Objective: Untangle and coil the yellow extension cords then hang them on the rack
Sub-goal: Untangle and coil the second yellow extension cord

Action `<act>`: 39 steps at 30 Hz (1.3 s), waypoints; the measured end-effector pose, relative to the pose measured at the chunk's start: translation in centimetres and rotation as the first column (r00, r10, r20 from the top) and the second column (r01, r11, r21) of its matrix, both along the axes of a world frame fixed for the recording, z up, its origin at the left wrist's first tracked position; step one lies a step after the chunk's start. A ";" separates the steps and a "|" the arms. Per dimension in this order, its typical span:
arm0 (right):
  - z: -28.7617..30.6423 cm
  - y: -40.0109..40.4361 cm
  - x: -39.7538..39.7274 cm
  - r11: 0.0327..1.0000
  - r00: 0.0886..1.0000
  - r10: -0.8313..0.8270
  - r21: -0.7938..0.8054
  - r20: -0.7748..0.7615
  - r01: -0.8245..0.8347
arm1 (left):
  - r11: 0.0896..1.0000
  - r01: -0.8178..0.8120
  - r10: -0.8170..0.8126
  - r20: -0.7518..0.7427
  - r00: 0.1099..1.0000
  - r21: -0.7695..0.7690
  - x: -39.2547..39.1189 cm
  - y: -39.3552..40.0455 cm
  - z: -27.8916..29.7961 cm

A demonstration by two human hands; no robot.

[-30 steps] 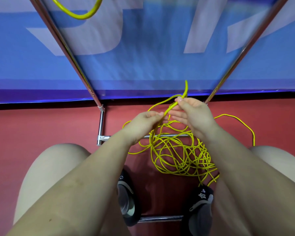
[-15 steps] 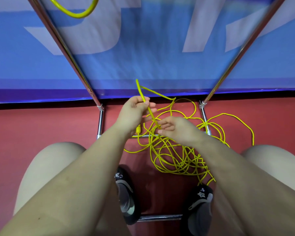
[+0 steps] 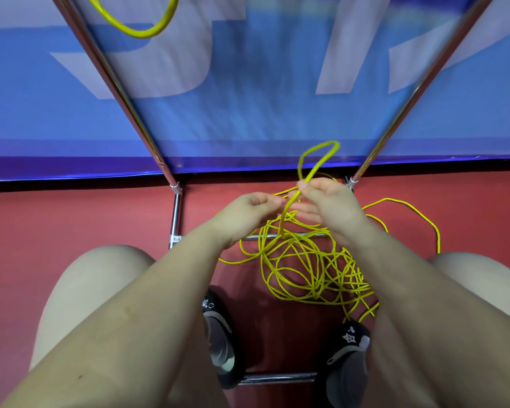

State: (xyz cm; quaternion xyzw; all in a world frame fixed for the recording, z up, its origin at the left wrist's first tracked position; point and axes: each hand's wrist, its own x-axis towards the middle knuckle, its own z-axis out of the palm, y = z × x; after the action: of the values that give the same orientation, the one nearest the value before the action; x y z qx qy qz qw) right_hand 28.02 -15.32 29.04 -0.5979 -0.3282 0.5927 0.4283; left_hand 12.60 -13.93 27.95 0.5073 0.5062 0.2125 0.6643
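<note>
R hand (image 3: 330, 201) pinches cord loop (image 3: 318, 160), L hand (image 3: 248, 210) curled beside

- Red floor (image 3: 71, 219): carries everything below.
- Tangled yellow cord (image 3: 304, 269): heaped loosely on the floor.
- Metal rack base (image 3: 175, 216): bars resting on the floor.
- Two dark shoes (image 3: 221, 340): planted beside the heap.

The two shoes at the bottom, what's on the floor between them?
In the head view, bare red floor lies between the left shoe and right shoe, with a metal rack bar crossing low down.
</note>
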 end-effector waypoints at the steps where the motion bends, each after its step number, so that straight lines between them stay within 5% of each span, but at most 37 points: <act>1: 0.1 0.1 0.3 0.999 0.996 -0.049 -0.023 -0.075 0.047 | 1.000 0.015 -0.015 -0.017 1.000 0.020 0.0 -0.1 -0.1; 4: 0.3 0.3 0.8 0.987 0.959 -0.149 -0.093 -0.240 0.131 | 0.995 0.007 -0.004 -0.024 1.000 0.101 0.1 0.0 0.1; 10: 0.8 0.3 0.6 0.995 0.933 -0.094 -0.054 -0.349 0.081 | 0.984 -0.057 0.053 0.027 0.998 0.166 0.7 0.0 0.3; 12: 0.6 0.3 0.7 1.000 0.985 -0.004 -0.009 -0.172 0.003 | 0.979 -0.155 0.145 0.082 0.986 0.133 0.8 0.2 0.4; 14: -0.1 0.0 0.4 0.986 0.974 0.158 0.026 0.161 -0.164 | 0.960 -0.269 0.256 0.146 0.956 0.078 0.7 0.5 0.7; 16: -1.0 -0.5 0.0 0.934 0.853 0.323 0.006 0.410 -0.357 | 0.934 -0.356 0.347 0.192 0.918 0.018 0.5 0.9 1.1; 19: -2.5 -1.3 -0.2 0.827 0.634 0.501 -0.111 0.589 -0.550 | 0.901 -0.428 0.430 0.257 0.865 -0.068 0.0 1.4 1.3; 22: -2.8 -1.1 0.2 0.824 0.547 0.471 -0.124 0.692 -0.553 | 0.876 -0.466 0.480 0.309 0.821 -0.122 -0.2 1.6 1.4; 26: -2.2 -0.7 0.4 0.900 0.594 0.266 0.024 0.759 -0.434 | 0.862 -0.480 0.505 0.363 0.783 -0.163 -0.4 1.8 1.4; 28: -1.6 -0.6 0.1 0.932 0.754 0.213 0.101 0.621 -0.347 | 0.879 -0.454 0.474 0.346 0.810 -0.143 -0.4 1.7 1.4; 31: -0.1 -0.3 -0.3 0.991 0.977 0.071 0.101 0.200 -0.093 | 0.947 -0.312 0.322 0.212 0.923 -0.079 0.2 1.0 0.8; 35: 0.9 0.2 0.4 0.984 0.970 -0.173 0.001 -0.168 0.176 | 0.999 -0.035 0.036 0.077 0.996 -0.016 1.0 -0.2 0.2; 39: 0.8 0.4 0.8 0.967 0.912 -0.254 -0.052 -0.321 0.251 | 0.997 0.013 -0.017 0.054 0.998 0.074 1.1 -0.3 0.2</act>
State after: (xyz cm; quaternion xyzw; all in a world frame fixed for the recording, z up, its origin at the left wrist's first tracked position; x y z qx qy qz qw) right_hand 28.82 -14.97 29.80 -0.5313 -0.1702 0.6245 0.5466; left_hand 13.71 -14.26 28.13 0.5292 0.4757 0.2401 0.6603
